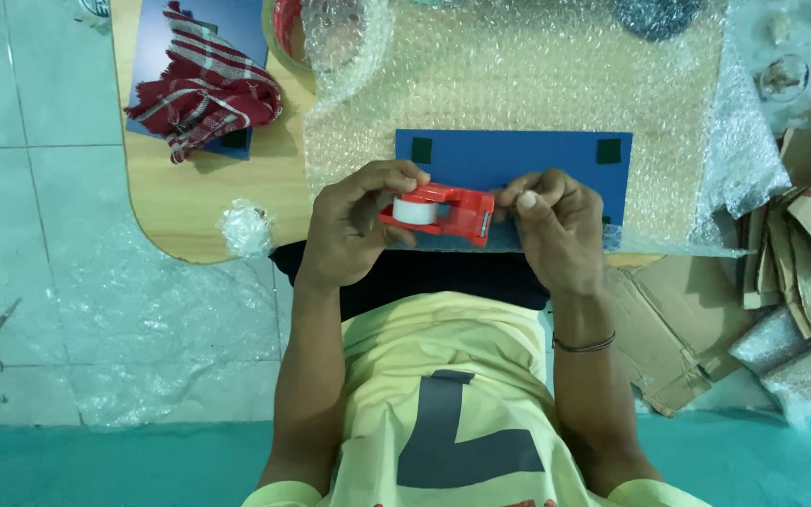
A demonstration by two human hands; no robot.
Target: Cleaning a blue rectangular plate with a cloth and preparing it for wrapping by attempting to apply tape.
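While the person in the yellow shirt [443,413] is sitting at the near edge of the wooden table [190,207], both forearms are reaching forward and the two hands are meeting just above that edge. The left hand [359,225] is curling around the red tape dispenser [443,212], its fingers closing over the top and the thumb pressing from below, so that the white tape roll [416,210] is showing between them. The right hand [556,225], a thin band [584,345] circling its wrist, is pinching at the dispenser's cutting end, thumb and fingertips drawn together; whether they are gripping a tape end cannot be told. The dispenser is being held just above the near edge of a flat blue board [518,160], which is lying on a sheet of bubble wrap [518,75] that is covering the middle of the table. Two dark square patches [421,150] are sitting near the board's far corners. To the person's right, torn cardboard pieces [706,319] are lying on the floor. Farther off, at the table's far left, a red and white checked cloth [204,94] is lying crumpled on another blue sheet [157,38].
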